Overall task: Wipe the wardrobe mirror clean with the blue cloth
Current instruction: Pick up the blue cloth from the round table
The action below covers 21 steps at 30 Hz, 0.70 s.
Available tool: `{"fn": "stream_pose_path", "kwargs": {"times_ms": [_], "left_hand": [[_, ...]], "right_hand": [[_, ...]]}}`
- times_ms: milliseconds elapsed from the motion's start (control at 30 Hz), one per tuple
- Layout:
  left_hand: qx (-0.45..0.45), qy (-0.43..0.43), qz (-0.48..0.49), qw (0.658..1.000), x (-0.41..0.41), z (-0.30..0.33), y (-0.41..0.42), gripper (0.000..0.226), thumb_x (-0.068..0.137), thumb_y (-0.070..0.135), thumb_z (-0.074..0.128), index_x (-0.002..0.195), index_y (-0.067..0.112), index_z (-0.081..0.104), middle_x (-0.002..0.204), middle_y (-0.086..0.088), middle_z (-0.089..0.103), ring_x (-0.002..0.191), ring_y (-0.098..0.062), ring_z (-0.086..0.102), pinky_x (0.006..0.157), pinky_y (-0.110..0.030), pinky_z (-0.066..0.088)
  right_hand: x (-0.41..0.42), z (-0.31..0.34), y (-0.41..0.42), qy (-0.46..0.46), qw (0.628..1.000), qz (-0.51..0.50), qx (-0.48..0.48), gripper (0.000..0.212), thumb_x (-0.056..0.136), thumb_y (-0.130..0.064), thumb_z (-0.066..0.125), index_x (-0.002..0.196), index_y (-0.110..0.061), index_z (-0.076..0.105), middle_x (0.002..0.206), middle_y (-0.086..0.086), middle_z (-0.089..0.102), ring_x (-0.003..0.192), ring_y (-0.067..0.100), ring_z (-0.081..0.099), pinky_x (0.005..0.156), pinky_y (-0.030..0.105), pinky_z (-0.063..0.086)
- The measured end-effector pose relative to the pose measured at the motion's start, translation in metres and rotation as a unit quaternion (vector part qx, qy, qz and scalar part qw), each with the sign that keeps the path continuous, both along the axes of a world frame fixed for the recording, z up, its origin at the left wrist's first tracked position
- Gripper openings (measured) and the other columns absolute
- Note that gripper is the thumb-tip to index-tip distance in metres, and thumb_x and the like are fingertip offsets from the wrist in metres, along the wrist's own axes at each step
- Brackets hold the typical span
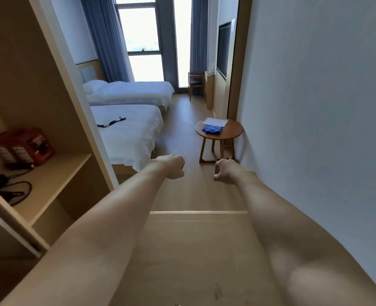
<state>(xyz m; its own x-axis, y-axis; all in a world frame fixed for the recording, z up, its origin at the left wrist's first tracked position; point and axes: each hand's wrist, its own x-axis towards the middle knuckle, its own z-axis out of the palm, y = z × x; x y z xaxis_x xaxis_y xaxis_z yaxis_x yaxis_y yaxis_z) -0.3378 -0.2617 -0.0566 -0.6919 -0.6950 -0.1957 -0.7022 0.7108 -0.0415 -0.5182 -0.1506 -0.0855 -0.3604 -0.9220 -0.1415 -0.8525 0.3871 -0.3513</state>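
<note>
The blue cloth lies crumpled on a small round wooden table against the right wall, well ahead of both hands. My left hand and my right hand are stretched forward over the floor with fingers curled into fists, holding nothing. The open wardrobe stands at my left, its light wood shelves facing me. I cannot see a mirror surface on it from here.
A white sheet of paper lies on the table behind the cloth. A red box and black cables sit on a wardrobe shelf. Two white beds stand at the left, a chair near the window.
</note>
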Motion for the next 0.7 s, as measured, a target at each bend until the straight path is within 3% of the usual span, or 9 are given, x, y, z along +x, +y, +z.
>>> {"fn": "stream_pose_path", "kwargs": {"times_ms": [167, 267, 433, 567, 700], "left_hand": [[0.021, -0.002, -0.001, 1.000, -0.043, -0.014, -0.066, 0.009, 0.091, 0.032, 0.052, 0.090, 0.024, 0.055, 0.101, -0.002, 0.056, 0.091, -0.027, 0.059, 0.080, -0.037, 0.051], [0.023, 0.003, -0.008, 1.000, -0.069, -0.015, -0.114, 0.011, 0.094, 0.027, 0.051, 0.097, 0.019, 0.057, 0.099, -0.002, 0.055, 0.089, -0.025, 0.058, 0.074, -0.034, 0.046], [0.021, 0.015, -0.016, 1.000, -0.123, -0.011, -0.214, 0.009, 0.094, 0.025, 0.051, 0.095, 0.018, 0.056, 0.106, -0.005, 0.060, 0.090, -0.025, 0.060, 0.071, -0.033, 0.046], [0.010, 0.035, -0.019, 0.999, -0.147, -0.003, -0.258, 0.009, 0.095, 0.027, 0.050, 0.093, 0.019, 0.055, 0.105, -0.004, 0.060, 0.092, -0.024, 0.060, 0.070, -0.032, 0.045], [0.003, 0.026, -0.022, 0.999, -0.178, 0.004, -0.311, 0.009, 0.096, 0.027, 0.050, 0.093, 0.019, 0.055, 0.105, -0.004, 0.061, 0.093, -0.023, 0.061, 0.071, -0.031, 0.044]], "right_hand": [[-0.039, -0.017, -0.064, 0.000, 1.000, -0.004, 0.015, 0.011, 0.088, -0.021, 0.065, 0.098, -0.016, 0.064, 0.096, 0.004, 0.065, 0.085, 0.018, 0.063, 0.075, 0.032, 0.054], [-0.067, -0.022, -0.115, 0.005, 1.000, -0.012, 0.022, 0.012, 0.089, -0.018, 0.064, 0.100, -0.016, 0.063, 0.097, 0.004, 0.065, 0.084, 0.016, 0.062, 0.070, 0.028, 0.051], [-0.116, -0.016, -0.216, 0.009, 0.999, -0.025, 0.028, 0.014, 0.085, -0.015, 0.063, 0.098, -0.018, 0.064, 0.098, 0.004, 0.065, 0.086, 0.019, 0.063, 0.081, 0.035, 0.057], [-0.139, -0.008, -0.262, 0.008, 1.000, -0.025, 0.017, 0.007, 0.084, -0.019, 0.065, 0.090, -0.022, 0.063, 0.098, 0.003, 0.063, 0.086, 0.018, 0.062, 0.082, 0.038, 0.057], [-0.169, 0.002, -0.319, -0.002, 1.000, -0.021, 0.010, 0.010, 0.084, -0.020, 0.065, 0.094, -0.020, 0.063, 0.097, 0.003, 0.064, 0.086, 0.018, 0.062, 0.082, 0.036, 0.056]]}}
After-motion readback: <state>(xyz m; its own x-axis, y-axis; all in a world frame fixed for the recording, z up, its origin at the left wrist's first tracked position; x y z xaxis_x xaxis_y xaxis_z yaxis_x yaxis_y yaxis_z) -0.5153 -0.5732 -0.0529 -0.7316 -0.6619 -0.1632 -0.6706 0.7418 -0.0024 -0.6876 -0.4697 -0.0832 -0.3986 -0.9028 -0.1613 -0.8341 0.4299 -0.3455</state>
